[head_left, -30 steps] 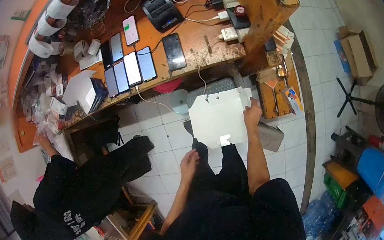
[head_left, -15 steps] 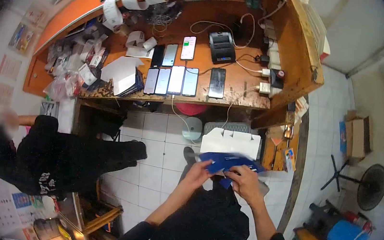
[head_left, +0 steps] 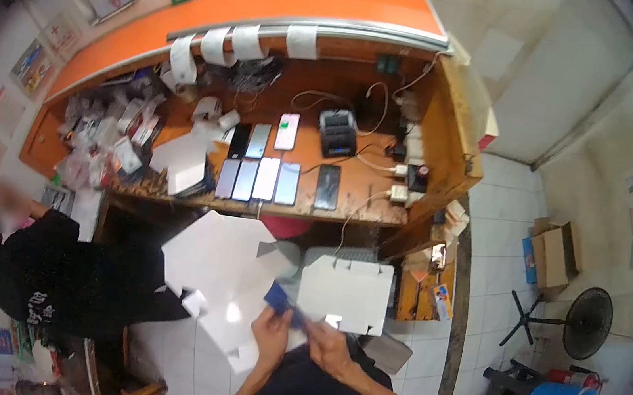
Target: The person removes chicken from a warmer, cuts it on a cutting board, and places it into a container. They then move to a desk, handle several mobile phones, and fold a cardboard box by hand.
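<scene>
Fingertips blurred and partly buried under card, so the exact grip hard to read. Left hand (head_left: 271,334) closed around the lower edge of a flat white carton blank (head_left: 219,281), with a blue flap (head_left: 278,298) poking up just above the knuckles. Right hand (head_left: 329,345) pinching the bottom edge of a second white carton blank (head_left: 344,293), fingers curled shut on it; thumb position impossible to make out. Both blanks held up in front of the chest, the left one tilted and fanned toward the seated co-worker (head_left: 42,273), the right one nearly upright with its notched tabs on top. Lower part of each blank lost behind the hands and dark sleeves.

Changed from half a second earlier: then a single folded piece with blue side up between both hands, now two white sheets spread apart, one per hand, and only a sliver of blue showing. View also swung upward, more of the orange counter (head_left: 221,9) in frame.

Beyond the hands, wooden desk (head_left: 363,204) carrying a row of phones (head_left: 263,178), a small receipt printer (head_left: 338,132) and tangled cables. Paper rolls (head_left: 235,41) hanging from the rail above. Floor fan (head_left: 588,311) at right, cut by the lens edge.
</scene>
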The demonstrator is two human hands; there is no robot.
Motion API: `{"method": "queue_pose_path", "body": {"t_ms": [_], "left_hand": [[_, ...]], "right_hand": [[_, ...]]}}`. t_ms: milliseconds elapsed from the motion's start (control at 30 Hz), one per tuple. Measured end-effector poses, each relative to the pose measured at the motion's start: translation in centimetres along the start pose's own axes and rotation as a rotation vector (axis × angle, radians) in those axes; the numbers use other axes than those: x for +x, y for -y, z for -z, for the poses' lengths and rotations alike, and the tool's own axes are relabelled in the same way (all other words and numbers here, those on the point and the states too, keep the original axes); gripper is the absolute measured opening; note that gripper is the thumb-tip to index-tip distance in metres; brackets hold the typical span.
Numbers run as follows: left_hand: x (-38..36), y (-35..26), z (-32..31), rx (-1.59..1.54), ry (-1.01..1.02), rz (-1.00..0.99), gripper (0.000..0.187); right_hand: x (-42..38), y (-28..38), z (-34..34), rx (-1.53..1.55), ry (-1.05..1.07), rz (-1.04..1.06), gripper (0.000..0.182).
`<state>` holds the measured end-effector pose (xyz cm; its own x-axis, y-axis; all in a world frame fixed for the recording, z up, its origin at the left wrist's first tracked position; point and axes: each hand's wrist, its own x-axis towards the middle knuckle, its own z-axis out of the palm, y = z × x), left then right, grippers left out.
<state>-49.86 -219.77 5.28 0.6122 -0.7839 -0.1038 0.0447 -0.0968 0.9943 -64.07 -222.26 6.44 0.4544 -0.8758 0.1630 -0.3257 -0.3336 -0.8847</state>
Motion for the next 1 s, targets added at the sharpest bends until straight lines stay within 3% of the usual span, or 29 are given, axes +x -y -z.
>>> {"method": "queue_pose_path", "body": {"t_ms": [100,133,200,267,333,400,433,500,533,567,600,633,667,733,867,1000], "left_hand": [[-1.0,1.6,1.0,0.173,0.119,-0.003,0.008],[-1.7,2.8,0.8,0.257,0.146,-0.111,0.008],[-2.1,4.9,0.0,0.239,0.203,-0.140,0.010],[-2.2,4.8,-0.3,0.273,0.260,-0.110,0.014],[-2.6,6.1,0.3,0.314,0.306,-0.067,0.018],[-3.9,10.4,1.7,0.183,0.475,0.218,0.027],[-4.1,8.8,1.8,0.103,0.564,0.341,0.031],[-5.3,10.4,1.8,0.032,0.511,0.488,0.030],[-5.4,10.9,1.7,-0.042,0.518,0.597,0.028],[-5.4,9.8,1.3,-0.051,0.467,0.599,0.028],[-5.4,8.2,0.7,0.022,0.528,0.609,0.029],[-5.5,7.3,0.2,0.098,0.601,0.621,0.030],[-5.7,7.2,-0.2,0.095,0.580,0.627,0.030],[-6.4,7.5,-0.8,0.216,0.678,0.303,0.032],[-6.9,8.2,-0.8,0.158,0.648,0.338,0.035],[-6.4,8.1,-0.6,0.254,0.702,0.453,0.038]], "right_hand": [[-1.9,-0.6,0.0,0.018,0.117,-0.084,0.035],[-1.9,-0.8,0.1,0.006,0.105,-0.074,0.035],[-2.0,-1.5,0.2,-0.104,0.226,-0.231,0.031],[-2.1,-3.2,-0.1,-0.102,0.224,-0.219,0.027],[-2.4,-3.9,0.2,-0.056,0.421,-0.368,0.027],[-2.4,-3.9,1.6,-0.053,0.567,-0.351,0.027],[-2.7,-3.9,2.2,-0.043,0.715,-0.334,0.030],[-4.3,-9.4,2.0,0.136,0.811,-0.426,0.027],[-3.1,-9.0,3.1,0.409,0.718,-0.704,0.027],[-1.9,-9.7,3.6,0.266,0.562,-0.864,0.030],[-0.3,-7.0,4.5,0.300,0.229,-0.711,0.038],[0.6,-8.5,3.8,0.338,0.160,-0.734,0.042],[2.2,-7.5,3.9,0.168,0.186,-0.741,0.045],[4.2,-7.4,3.5,-0.316,0.176,-0.384,0.042],[4.9,-4.7,4.2,-0.370,0.140,-0.288,0.035],[2.4,-1.3,4.5,-0.361,0.198,-0.413,0.028]]}}
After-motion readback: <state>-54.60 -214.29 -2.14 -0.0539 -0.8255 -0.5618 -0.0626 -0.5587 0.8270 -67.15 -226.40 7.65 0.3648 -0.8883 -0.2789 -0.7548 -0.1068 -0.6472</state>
